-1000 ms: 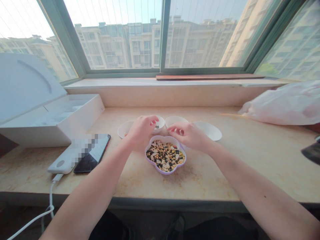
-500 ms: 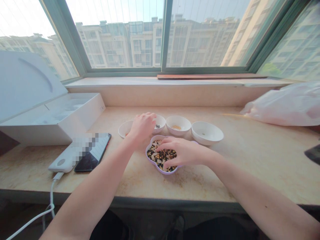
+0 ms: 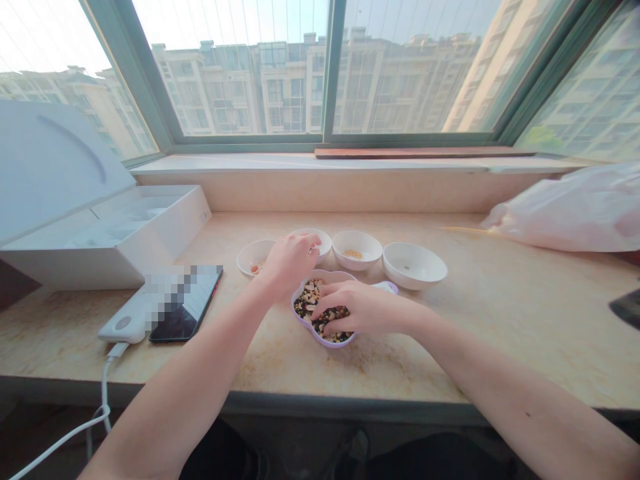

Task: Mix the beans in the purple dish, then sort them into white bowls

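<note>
A flower-shaped dish with a lilac rim (image 3: 303,324) holds mixed beans and pale flat pieces (image 3: 311,307). My right hand (image 3: 357,307) reaches over it from the right, fingers apart and bent, tips touching the mix. My left hand (image 3: 293,261) hovers between this dish and a small white bowl (image 3: 324,239) behind it. Its fingers are curled together; whatever they hold, if anything, is hidden. That hand covers much of the bowl. To its left, a white bowl (image 3: 243,259) contains a few reddish-brown and pale bits (image 3: 257,267).
Right of the left hand stand a white bowl (image 3: 369,243) with yellow kernels and another (image 3: 423,267) with a tiny speck inside. A phone (image 3: 183,310), a cabled white power bank (image 3: 125,325) and an open white box (image 3: 160,233) lie left. A plastic bag (image 3: 570,210) rests right.
My left hand has shifted slightly right and toward me, uncovering more of the leftmost bowl. My right hand's fingers have drawn slightly closer together and lower in the bean mix.
</note>
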`<state>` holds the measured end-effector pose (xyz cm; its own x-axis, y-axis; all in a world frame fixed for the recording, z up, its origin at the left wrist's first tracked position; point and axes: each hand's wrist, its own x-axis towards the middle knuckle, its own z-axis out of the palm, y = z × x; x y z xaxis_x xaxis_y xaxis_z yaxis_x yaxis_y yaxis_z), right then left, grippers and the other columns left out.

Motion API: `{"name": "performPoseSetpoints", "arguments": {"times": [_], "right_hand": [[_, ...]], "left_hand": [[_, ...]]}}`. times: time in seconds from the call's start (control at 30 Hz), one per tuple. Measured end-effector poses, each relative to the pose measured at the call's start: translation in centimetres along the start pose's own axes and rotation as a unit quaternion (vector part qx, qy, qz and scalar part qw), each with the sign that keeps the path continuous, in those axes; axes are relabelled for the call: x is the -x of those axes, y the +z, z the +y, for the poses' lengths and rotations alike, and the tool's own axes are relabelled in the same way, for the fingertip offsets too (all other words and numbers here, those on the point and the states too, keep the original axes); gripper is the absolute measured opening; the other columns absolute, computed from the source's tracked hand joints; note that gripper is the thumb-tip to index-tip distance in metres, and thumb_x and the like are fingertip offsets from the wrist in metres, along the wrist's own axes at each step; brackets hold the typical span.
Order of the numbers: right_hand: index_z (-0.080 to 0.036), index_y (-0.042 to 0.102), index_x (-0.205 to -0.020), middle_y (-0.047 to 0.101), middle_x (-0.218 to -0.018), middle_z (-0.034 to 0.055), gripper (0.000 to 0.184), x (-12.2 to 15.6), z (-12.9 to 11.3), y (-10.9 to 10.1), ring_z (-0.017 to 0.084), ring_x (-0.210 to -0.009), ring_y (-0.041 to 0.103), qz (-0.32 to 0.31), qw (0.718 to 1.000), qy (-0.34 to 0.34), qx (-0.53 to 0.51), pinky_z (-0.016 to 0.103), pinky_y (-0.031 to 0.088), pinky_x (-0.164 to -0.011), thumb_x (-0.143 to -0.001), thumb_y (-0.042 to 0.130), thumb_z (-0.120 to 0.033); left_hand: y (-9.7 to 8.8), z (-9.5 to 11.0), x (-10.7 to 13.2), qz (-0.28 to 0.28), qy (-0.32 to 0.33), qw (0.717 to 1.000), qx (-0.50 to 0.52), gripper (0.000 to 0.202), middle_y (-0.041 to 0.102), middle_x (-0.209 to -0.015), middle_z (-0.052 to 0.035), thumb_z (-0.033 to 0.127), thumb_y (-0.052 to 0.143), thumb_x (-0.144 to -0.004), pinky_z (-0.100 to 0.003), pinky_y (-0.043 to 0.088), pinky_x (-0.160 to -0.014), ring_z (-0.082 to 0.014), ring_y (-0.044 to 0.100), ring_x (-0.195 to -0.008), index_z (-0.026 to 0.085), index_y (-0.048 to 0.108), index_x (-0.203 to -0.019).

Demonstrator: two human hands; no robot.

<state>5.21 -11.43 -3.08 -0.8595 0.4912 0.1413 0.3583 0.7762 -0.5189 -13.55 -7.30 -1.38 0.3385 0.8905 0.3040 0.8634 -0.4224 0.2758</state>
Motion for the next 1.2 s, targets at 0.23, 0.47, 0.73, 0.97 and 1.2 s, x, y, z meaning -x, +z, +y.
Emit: {"name": "performPoseSetpoints", "arguments": {"times": [0.23, 0.47, 0.73, 0.97, 1.2], "right_hand": [[-0.029, 0.082, -0.098, 0.074, -0.095, 0.0030, 0.016, -0.1, 0.2, 0.2, 0.025, -0.095, 0.065, -0.007, 1.000, -0.005, 0.016, 0.037, 0.052, -0.087, -0.085, 0.073, -0.025], [-0.031, 0.082, -0.101, 0.073, -0.094, 0.0014, 0.019, 0.0, 0.2, 0.2, 0.024, -0.097, 0.065, 0.002, 1.000, -0.017, 0.020, 0.035, 0.052, -0.087, -0.086, 0.073, -0.024], [-0.029, 0.083, -0.094, 0.072, -0.094, 0.0034, 0.014, -0.1, 0.1, 0.2, 0.025, -0.097, 0.066, -0.007, 1.000, -0.016, 0.022, 0.034, 0.052, -0.084, -0.088, 0.072, -0.027], [-0.028, 0.083, -0.101, 0.072, -0.094, 0.0041, 0.017, -0.1, 0.6, 0.3, 0.021, -0.090, 0.064, 0.010, 0.999, -0.028, 0.017, 0.035, 0.052, -0.083, -0.092, 0.069, -0.030], [-0.023, 0.082, -0.102, 0.072, -0.101, 0.0062, 0.021, 0.1, 1.3, -0.4, 0.020, -0.091, 0.066, 0.053, 0.998, 0.024, 0.003, 0.035, 0.051, -0.085, -0.098, 0.062, -0.029]], "left_hand": [[-0.1, 0.4, 0.2, -0.006, -0.005, 1.000, 0.006, 0.030, 0.075, -0.119, -0.0073, 0.021, 0.049, -0.099, -0.035, 0.053, -0.100, -0.0234, 0.070, -0.107, 0.021, 0.074, -0.114], [-0.1, 0.4, 0.2, -0.008, 0.003, 1.000, 0.004, 0.031, 0.074, -0.124, -0.0087, 0.022, 0.049, -0.099, -0.038, 0.052, -0.102, -0.0253, 0.068, -0.112, 0.020, 0.074, -0.116], [0.0, 0.3, 0.2, -0.012, 0.005, 1.000, -0.005, 0.031, 0.074, -0.122, -0.0086, 0.023, 0.049, -0.099, -0.037, 0.053, -0.101, -0.0256, 0.068, -0.112, 0.020, 0.074, -0.116], [-0.5, -0.2, 0.3, -0.027, 0.023, 0.999, -0.006, 0.029, 0.074, -0.120, -0.0080, 0.027, 0.049, -0.099, -0.035, 0.053, -0.096, -0.0252, 0.069, -0.109, 0.021, 0.074, -0.113], [-0.9, -0.6, 0.3, -0.029, 0.047, 0.998, 0.027, 0.028, 0.075, -0.115, -0.0067, 0.025, 0.049, -0.100, -0.033, 0.052, -0.096, -0.0221, 0.070, -0.104, 0.020, 0.075, -0.107]]}}
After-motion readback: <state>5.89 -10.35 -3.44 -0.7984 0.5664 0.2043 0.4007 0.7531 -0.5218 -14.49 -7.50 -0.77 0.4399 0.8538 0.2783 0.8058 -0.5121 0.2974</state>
